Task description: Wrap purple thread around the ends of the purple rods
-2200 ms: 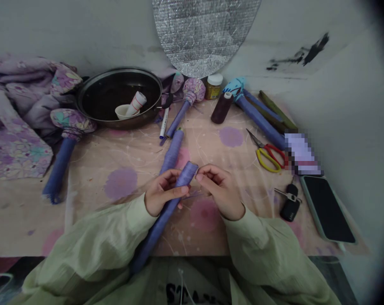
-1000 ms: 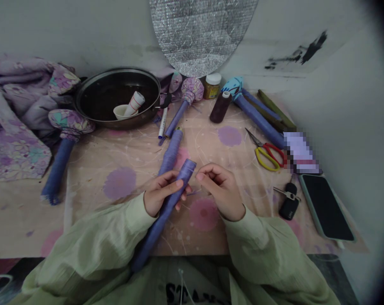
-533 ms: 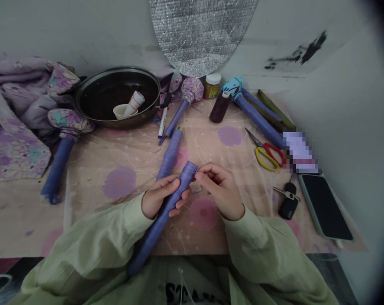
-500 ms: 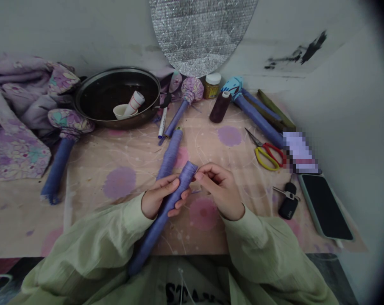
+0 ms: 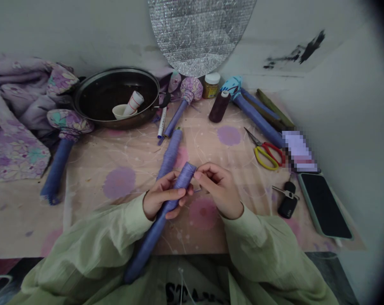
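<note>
My left hand point(image 5: 166, 195) is wrapped round a long stick covered in blue-purple material point(image 5: 145, 250), gripping it near its upper end. The stick slants from my lap up over the table edge. Fine thread windings point(image 5: 186, 173) circle its top. At that end my right hand point(image 5: 219, 186) is closed in a pinch, apparently on the thread, though the strand is barely visible. Just behind my left hand, a second blue-purple wrapped stick point(image 5: 170, 154) lies on the table, its lower part hidden.
A dark pan point(image 5: 93, 120) holding a cup stands at the back, near floral-headed sticks point(image 5: 59, 169). A dark thread spool point(image 5: 219, 108), a lidded jar point(image 5: 211, 87) and a marker point(image 5: 162, 123) are behind my hands. Scissors point(image 5: 265, 156), keys point(image 5: 287, 203) and a phone point(image 5: 324, 205) lie right.
My left thumb has slid down along the stick, uncovering more of its wound top. The stick's lower end has shifted slightly left and down. My right hand stays pinched at the top.
</note>
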Demonstrator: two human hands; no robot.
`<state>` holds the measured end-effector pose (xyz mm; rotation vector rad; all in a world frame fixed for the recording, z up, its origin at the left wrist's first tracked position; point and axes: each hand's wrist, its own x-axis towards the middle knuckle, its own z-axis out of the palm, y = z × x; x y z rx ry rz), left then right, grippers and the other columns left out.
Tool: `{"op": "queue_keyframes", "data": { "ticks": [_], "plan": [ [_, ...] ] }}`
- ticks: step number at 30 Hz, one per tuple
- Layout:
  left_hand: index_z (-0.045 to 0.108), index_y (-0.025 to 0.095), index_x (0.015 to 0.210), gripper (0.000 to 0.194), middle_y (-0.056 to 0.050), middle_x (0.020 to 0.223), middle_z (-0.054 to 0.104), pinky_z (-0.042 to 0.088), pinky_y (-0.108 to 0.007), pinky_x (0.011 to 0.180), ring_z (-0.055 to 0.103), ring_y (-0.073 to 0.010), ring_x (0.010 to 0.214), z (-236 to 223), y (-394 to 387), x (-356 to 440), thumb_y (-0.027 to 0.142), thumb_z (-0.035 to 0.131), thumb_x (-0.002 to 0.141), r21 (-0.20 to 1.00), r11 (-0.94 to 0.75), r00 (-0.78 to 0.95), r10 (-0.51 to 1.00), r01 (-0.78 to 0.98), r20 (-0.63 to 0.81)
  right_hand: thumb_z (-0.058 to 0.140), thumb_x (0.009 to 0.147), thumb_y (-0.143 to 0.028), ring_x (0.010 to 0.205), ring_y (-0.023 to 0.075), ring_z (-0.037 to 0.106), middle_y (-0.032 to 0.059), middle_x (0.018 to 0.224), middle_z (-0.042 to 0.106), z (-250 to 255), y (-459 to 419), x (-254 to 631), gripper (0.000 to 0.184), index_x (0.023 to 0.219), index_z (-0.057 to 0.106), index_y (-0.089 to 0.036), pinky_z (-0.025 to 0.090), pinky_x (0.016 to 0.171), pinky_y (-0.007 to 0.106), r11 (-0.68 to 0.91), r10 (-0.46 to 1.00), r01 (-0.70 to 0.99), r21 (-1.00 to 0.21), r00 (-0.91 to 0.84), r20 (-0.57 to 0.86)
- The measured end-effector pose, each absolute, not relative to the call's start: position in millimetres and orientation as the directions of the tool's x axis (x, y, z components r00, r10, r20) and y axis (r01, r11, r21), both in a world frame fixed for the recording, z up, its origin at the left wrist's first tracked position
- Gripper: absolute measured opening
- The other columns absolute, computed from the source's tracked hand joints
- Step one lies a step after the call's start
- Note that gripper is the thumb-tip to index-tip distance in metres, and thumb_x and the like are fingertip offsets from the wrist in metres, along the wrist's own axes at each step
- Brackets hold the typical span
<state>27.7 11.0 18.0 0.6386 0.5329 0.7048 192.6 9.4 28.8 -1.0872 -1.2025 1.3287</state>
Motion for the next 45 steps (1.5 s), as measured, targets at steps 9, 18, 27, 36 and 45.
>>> {"op": "queue_keyframes", "data": {
  "ticks": [9, 18, 27, 36, 45],
  "plan": [
    [0.066, 0.011, 0.088, 0.028, -0.004, 0.073, 0.066, 0.053, -0.02, 0.05, 0.06, -0.011, 0.061, 14.8, 13.1, 29.5, 0.022, 0.077, 0.065, 0.722, 0.542, 0.538, 0.796, -0.431, -0.277, 0.064, 0.077, -0.033, 0.041, 0.0039, 0.033, -0.0077, 0.047, 0.041, 27.7, 9.6, 192.9, 0.021, 0.067, 0.056, -0.017, 0.024, 0.039, 0.019, 0.02, 0.995, -0.141, -0.99, -0.094, 0.033],
    [0.065, 0.012, 0.1, 0.03, -0.007, 0.079, 0.072, 0.055, -0.022, 0.057, 0.067, -0.0143, 0.066, 16.8, 14.9, 27.3, 0.024, 0.073, 0.073, 0.668, 0.584, 0.601, 0.759, -0.461, -0.249, 0.064, 0.077, -0.032, 0.04, 0.0047, 0.038, -0.0074, 0.046, 0.044, 29.1, 9.1, 192.5, 0.019, 0.068, 0.057, -0.017, 0.033, 0.041, 0.02, -0.01, 0.996, -0.178, -0.984, -0.088, 0.005],
    [0.063, 0.012, 0.102, 0.026, -0.006, 0.08, 0.068, 0.052, -0.019, 0.05, 0.063, -0.0115, 0.061, 15.5, 14.0, 26.9, 0.024, 0.066, 0.079, 0.655, 0.585, 0.622, 0.752, -0.477, -0.218, 0.062, 0.077, -0.027, 0.042, 0.0046, 0.033, -0.0079, 0.046, 0.042, 26.7, 9.0, 193.8, 0.015, 0.067, 0.057, -0.017, 0.026, 0.041, 0.021, -0.01, 0.997, -0.132, -0.991, -0.078, 0.0],
    [0.059, 0.017, 0.103, 0.02, -0.002, 0.078, 0.057, 0.035, -0.011, 0.033, 0.048, -0.0047, 0.048, 19.1, 12.9, 22.9, 0.025, 0.055, 0.085, 0.531, 0.702, 0.753, 0.636, -0.474, -0.168, 0.062, 0.077, -0.029, 0.044, 0.0048, 0.031, -0.008, 0.049, 0.039, 27.3, 7.2, 193.9, 0.018, 0.065, 0.055, -0.018, 0.025, 0.042, 0.021, 0.009, 0.996, -0.126, -0.992, -0.09, 0.021],
    [0.049, 0.02, 0.104, 0.024, 0.0, 0.083, 0.063, 0.032, -0.009, 0.027, 0.044, -0.0008, 0.034, 15.7, 10.7, 23.1, 0.025, 0.06, 0.083, 0.606, 0.646, 0.764, 0.638, -0.465, -0.094, 0.065, 0.076, -0.035, 0.044, 0.0049, 0.034, -0.0069, 0.051, 0.042, 30.9, 6.3, 190.9, 0.021, 0.068, 0.056, -0.018, 0.029, 0.042, 0.02, 0.013, 0.991, -0.138, -0.99, -0.127, 0.031]
  ]
}}
